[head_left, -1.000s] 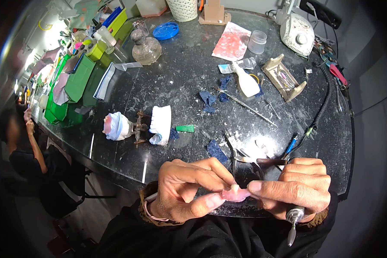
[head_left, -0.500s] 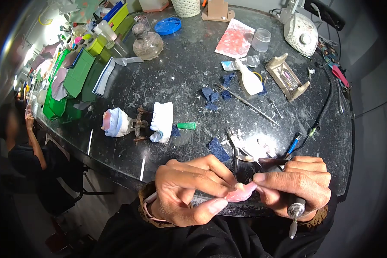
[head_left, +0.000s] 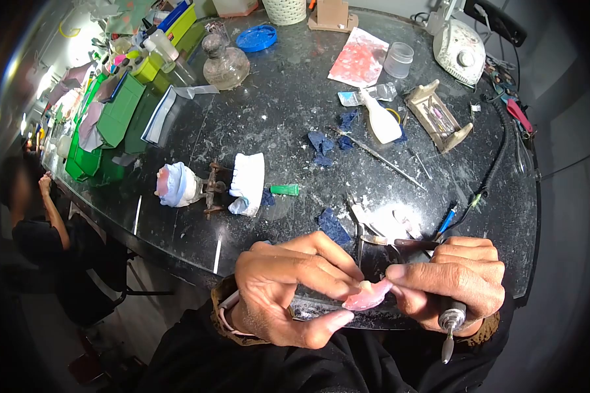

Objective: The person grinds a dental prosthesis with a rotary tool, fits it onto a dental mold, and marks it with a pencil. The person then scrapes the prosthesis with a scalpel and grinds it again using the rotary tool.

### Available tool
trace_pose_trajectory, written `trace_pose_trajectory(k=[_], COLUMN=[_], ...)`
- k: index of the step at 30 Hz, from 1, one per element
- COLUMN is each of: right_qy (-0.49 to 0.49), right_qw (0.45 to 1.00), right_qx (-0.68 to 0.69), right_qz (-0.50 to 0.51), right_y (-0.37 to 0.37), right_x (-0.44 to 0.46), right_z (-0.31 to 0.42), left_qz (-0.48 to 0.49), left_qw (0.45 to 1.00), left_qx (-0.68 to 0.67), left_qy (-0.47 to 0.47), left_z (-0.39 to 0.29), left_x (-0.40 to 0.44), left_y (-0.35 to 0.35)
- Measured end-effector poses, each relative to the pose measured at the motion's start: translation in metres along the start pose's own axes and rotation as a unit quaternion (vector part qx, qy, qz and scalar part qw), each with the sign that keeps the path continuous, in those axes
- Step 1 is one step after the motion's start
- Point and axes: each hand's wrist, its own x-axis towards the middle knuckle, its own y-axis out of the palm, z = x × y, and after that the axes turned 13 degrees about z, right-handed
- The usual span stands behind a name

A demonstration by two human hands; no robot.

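A small pink denture piece [head_left: 367, 297] with a whitish tooth hangs between my hands above the table's front edge. My right hand [head_left: 449, 281] pinches its right end between thumb and index finger. The same hand wraps round a metal rotary handpiece [head_left: 451, 319], whose bur points down. My left hand [head_left: 295, 288] touches the piece's left side with its fingertips, while its thumb stands a little apart below. Just beyond the hands lie a dark-handled metal tool [head_left: 413, 244] and a heap of white shavings [head_left: 393, 221].
Dental casts on an articulator [head_left: 211, 188] stand left of centre, beside a green tube [head_left: 284, 190]. A white bottle [head_left: 381, 121], a tool rack [head_left: 438, 118] and a glass burner [head_left: 225, 63] are further back. A co-worker [head_left: 39, 229] sits at far left.
The pink piece has tilted, its right end rising. My left thumb has moved off it, opening a gap. The view has shifted slightly. The co-worker's raised hand has moved a little.
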Motion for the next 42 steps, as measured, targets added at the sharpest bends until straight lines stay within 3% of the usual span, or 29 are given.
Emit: trace_pose_trajectory(k=[2, 6, 9, 13, 16, 25, 28, 34, 42], right_qy=[0.001, 0.013, 0.022, 0.024, 0.026, 0.032, 0.043, 0.058, 0.072], right_qw=[1.000, 1.000, 1.000, 1.000, 1.000, 0.999, 0.998, 0.996, 0.991], right_qx=[-0.002, -0.001, 0.002, 0.000, 0.006, 0.037, 0.044, 0.061, 0.092], right_qz=[0.005, 0.003, -0.007, -0.001, 0.009, -0.012, -0.011, 0.015, 0.062], right_y=[-0.001, -0.001, 0.001, 0.001, 0.000, 0.002, 0.003, 0.002, 0.005], right_x=[0.000, 0.001, 0.002, 0.002, 0.001, 0.001, 0.000, 0.001, 0.001], right_z=[0.000, 0.003, 0.005, 0.005, 0.006, 0.005, 0.006, 0.007, 0.008], left_qz=[0.006, -0.103, -0.038, -0.085, -0.154, -0.121, -0.157, -0.133, -0.013], left_qw=[0.999, 0.941, 0.896, 0.866, 0.874, 0.893, 0.893, 0.904, 0.964], left_qx=[0.051, 0.275, 0.417, 0.477, 0.439, 0.421, 0.406, 0.394, 0.224], left_qy=[-0.001, 0.169, 0.148, 0.126, 0.139, 0.102, 0.112, 0.102, 0.144], left_z=[0.000, 0.016, 0.004, 0.002, 0.002, -0.001, 0.000, -0.001, 0.007], left_x=[0.001, -0.002, -0.005, -0.007, -0.004, -0.005, -0.001, -0.002, 0.003], left_y=[0.000, 0.007, 0.003, 0.009, 0.011, 0.009, 0.010, 0.010, 0.005])
